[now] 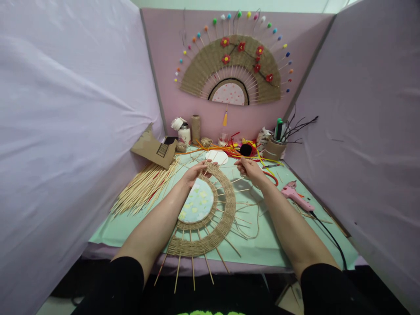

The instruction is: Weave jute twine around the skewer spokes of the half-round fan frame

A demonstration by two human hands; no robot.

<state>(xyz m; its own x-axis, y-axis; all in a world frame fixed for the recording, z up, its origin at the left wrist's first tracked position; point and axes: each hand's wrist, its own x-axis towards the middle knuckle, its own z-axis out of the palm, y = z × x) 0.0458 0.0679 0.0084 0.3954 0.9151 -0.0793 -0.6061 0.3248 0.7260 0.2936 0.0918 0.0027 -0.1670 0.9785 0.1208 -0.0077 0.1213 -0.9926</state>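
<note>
A half-round woven fan (226, 210) of brown twine on thin sticks is tilted over the front of the table, its stick ends fanning out to the right and towards me. Light blue patterned fabric (198, 202) covers its inner half disc. My left hand (198, 171) grips the fan at its upper end, fingers closed around the edge. To the right, my right hand (249, 168) is closed in a pinch on a strand of twine (229, 166) that stretches across from the woven band. Loose twine (257, 227) trails in a loop on the table right of the fan.
Thin sticks (144, 188) lie piled at left beside a cardboard piece (155, 148). A pink glue gun (297, 197) with a black cord rests at right. Jars, twine rolls, pipe cleaners (226, 152) and a can of twigs (274, 149) line the back. A finished-looking fan (210, 65) hangs behind.
</note>
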